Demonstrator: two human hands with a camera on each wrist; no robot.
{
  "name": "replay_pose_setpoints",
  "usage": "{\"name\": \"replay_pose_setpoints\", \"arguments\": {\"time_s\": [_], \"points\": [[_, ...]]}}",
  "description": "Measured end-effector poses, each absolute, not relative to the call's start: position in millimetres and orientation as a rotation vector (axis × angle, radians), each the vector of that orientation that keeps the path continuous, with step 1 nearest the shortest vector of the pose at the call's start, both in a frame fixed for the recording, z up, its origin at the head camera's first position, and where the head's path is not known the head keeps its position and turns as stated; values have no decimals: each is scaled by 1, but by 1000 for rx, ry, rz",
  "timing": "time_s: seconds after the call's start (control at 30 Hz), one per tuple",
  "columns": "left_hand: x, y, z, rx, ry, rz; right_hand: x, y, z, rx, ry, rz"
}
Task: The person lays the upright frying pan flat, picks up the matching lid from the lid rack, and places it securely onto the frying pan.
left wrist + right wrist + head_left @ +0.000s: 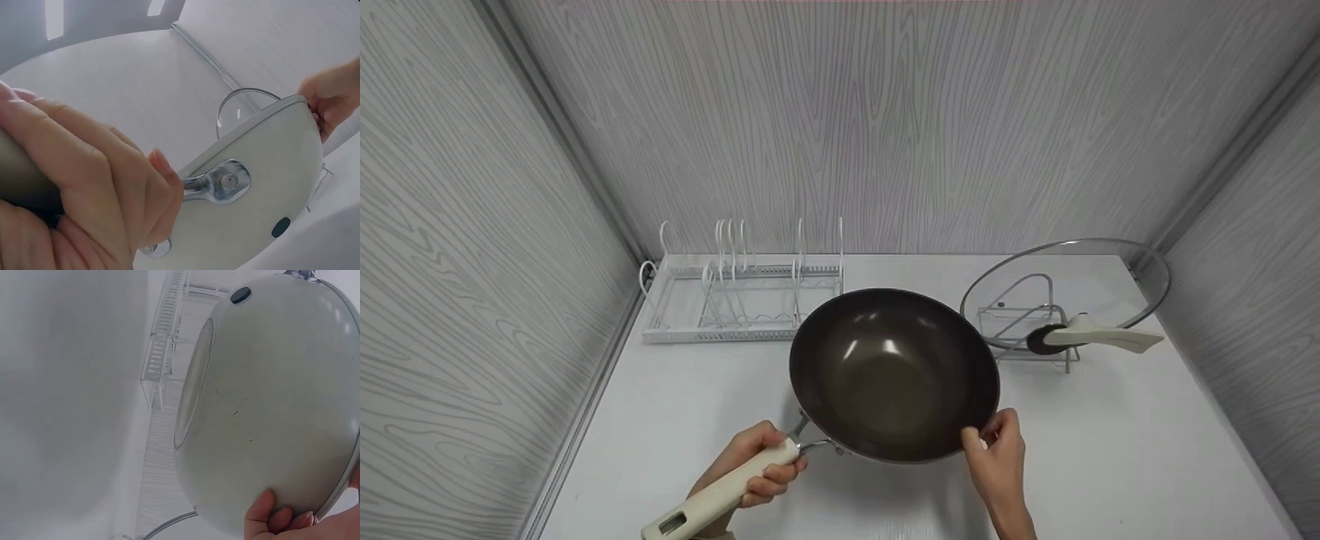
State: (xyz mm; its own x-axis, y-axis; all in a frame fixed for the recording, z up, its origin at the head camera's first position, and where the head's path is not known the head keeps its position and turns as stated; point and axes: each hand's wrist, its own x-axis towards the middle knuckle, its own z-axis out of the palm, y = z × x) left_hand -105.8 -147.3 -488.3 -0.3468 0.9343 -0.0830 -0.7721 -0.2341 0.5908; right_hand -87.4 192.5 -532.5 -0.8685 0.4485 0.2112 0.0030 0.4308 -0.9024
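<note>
A wok (892,375) with a dark inside and a pale outer wall (253,185) is held up above the white table, tilted so its inside faces the head camera. My left hand (765,465) grips its cream handle (727,491) close to the metal bracket (228,181). With my right hand (997,457) I pinch the rim on the near right side, thumb inside. In the right wrist view, the fingers (261,509) of that hand press against the pale outer wall, which has a small dark oval spot (241,295).
A white wire dish rack (742,336) stands at the back left. At the back right, a glass lid (1080,277) with a cream handle (1102,335) leans in a small wire stand (1035,356). Grey wood-grain panels (870,127) enclose the table (1132,450) at the back and sides.
</note>
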Motion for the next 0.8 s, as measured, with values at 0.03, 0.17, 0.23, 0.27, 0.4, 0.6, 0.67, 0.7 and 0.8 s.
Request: {"name": "replay_pose_setpoints", "arguments": {"time_s": [0.03, 0.17, 0.23, 0.27, 0.4, 0.6, 0.67, 0.7, 0.8], "points": [[-106, -147, -490, 338, 648, 1818, -86, 193, -533, -392, -2275, 1416], [-109, -146, -494, 320, 609, 1781, -82, 194, -536, -432, -2299, 1378], [-110, -145, -496, 305, 589, 1765, -79, 194, -538, -453, -2299, 1378], [-111, -145, -497, 299, 579, 1755, -78, 194, -539, -466, -2299, 1381], [-112, -144, -500, 285, 557, 1726, -72, 194, -543, -513, -2301, 1384], [-112, -140, -506, 305, 610, 1706, -66, 196, -548, -565, -2309, 1382], [-112, -140, -508, 316, 628, 1703, -64, 196, -550, -577, -2313, 1385], [-113, -140, -508, 318, 627, 1700, -63, 196, -551, -586, -2315, 1387], [-114, -139, -511, 310, 618, 1695, -63, 197, -555, -591, -2315, 1375]]}}
